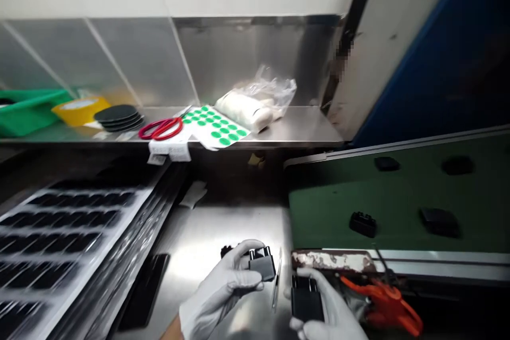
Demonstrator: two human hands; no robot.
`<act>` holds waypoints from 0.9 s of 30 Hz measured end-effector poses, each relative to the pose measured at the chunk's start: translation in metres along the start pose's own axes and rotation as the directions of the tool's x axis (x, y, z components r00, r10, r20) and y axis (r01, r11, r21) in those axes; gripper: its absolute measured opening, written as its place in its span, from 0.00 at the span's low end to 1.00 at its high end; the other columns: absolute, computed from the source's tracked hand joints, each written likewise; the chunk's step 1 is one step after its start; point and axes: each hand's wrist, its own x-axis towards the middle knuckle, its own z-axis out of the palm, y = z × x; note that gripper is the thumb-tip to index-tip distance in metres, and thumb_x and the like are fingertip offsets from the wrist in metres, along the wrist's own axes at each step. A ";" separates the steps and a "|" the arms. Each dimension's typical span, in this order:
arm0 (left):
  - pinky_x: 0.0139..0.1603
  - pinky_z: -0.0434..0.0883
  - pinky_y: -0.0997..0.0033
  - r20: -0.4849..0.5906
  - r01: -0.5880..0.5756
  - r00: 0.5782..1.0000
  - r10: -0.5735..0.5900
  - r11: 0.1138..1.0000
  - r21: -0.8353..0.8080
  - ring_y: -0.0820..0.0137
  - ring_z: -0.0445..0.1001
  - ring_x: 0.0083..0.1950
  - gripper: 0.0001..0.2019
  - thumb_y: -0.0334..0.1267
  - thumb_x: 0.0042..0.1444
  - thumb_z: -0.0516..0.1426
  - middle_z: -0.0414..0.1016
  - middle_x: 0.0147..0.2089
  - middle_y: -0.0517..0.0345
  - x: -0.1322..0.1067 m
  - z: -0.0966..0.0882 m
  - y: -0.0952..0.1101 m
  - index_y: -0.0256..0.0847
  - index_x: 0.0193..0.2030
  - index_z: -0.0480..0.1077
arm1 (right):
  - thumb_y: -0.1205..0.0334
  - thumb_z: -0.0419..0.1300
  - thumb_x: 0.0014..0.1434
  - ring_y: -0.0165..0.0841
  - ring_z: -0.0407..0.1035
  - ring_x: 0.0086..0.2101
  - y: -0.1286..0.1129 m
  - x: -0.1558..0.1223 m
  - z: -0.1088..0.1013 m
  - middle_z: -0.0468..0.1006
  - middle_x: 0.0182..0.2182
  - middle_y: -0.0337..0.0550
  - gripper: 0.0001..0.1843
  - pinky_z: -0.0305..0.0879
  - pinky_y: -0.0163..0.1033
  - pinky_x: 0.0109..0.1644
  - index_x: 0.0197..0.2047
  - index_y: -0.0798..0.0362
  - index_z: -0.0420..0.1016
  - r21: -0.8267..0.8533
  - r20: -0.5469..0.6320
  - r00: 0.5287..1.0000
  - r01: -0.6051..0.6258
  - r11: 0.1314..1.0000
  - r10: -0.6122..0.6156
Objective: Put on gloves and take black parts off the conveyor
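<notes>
Both my hands wear white gloves and are low in the picture, over a steel worktop (207,239). My left hand (217,295) is closed on a small black plastic part (262,264), pinched between thumb and fingers. My right hand (326,313) grips a second black part (306,302) of the same kind, held upright. The two parts are a short gap apart. A thin metal tool like tweezers (276,284) lies on the worktop between my hands.
A green conveyor belt (326,212) on the right carries several black parts (362,223). An orange tool (382,303) lies by the belt's edge. Stacked trays of black parts (59,244) fill the left. The steel shelf (295,127) holds red scissors (161,128), green dot stickers (217,126), a plastic bag (255,101), black discs (117,116) and yellow tape (79,110).
</notes>
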 end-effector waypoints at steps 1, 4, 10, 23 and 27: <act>0.41 0.68 0.71 -0.026 -0.005 1.000 0.003 0.998 -0.064 0.70 0.75 0.39 0.27 0.24 0.43 0.61 0.74 0.41 0.56 -0.013 -0.003 -0.003 0.45 0.51 0.68 | 0.74 0.71 0.33 0.34 0.74 0.31 -0.002 0.001 0.013 0.79 0.38 0.41 0.40 0.66 0.36 0.33 0.50 0.49 0.63 -0.012 0.019 1.000 -0.022 1.000 0.022; 0.37 0.68 0.69 -0.095 -0.025 0.995 0.011 0.988 -0.153 0.65 0.76 0.40 0.30 0.21 0.38 0.62 0.75 0.45 0.55 -0.040 -0.012 -0.010 0.47 0.50 0.70 | 0.72 0.72 0.36 0.34 0.73 0.33 -0.013 0.003 0.046 0.78 0.39 0.42 0.42 0.68 0.38 0.39 0.53 0.50 0.59 -0.085 0.067 0.996 -0.045 0.995 0.051; 0.40 0.70 0.63 -0.191 -0.032 0.982 0.010 0.993 -0.114 0.55 0.77 0.45 0.31 0.18 0.37 0.61 0.77 0.41 0.55 -0.066 -0.032 -0.022 0.46 0.50 0.70 | 0.74 0.71 0.37 0.32 0.72 0.29 -0.018 0.005 0.082 0.77 0.38 0.42 0.41 0.66 0.35 0.33 0.53 0.51 0.59 -0.218 0.071 0.991 -0.096 0.971 0.114; 0.23 0.63 0.77 -0.148 0.058 0.988 -0.036 0.988 0.145 0.76 0.69 0.22 0.33 0.21 0.40 0.60 0.77 0.29 0.61 -0.064 -0.053 -0.009 0.40 0.56 0.62 | 0.82 0.67 0.36 0.29 0.72 0.27 -0.008 0.009 0.103 0.79 0.34 0.40 0.39 0.65 0.33 0.30 0.52 0.53 0.62 -0.189 0.046 0.988 -0.137 0.972 0.148; 0.21 0.63 0.78 -0.099 0.105 0.991 -0.086 0.974 0.203 0.76 0.68 0.22 0.34 0.21 0.39 0.60 0.76 0.28 0.63 -0.059 -0.057 -0.001 0.40 0.56 0.60 | 0.82 0.67 0.36 0.30 0.72 0.28 -0.008 0.008 0.104 0.79 0.30 0.39 0.39 0.67 0.32 0.30 0.52 0.55 0.63 -0.175 0.051 0.990 -0.121 0.977 0.132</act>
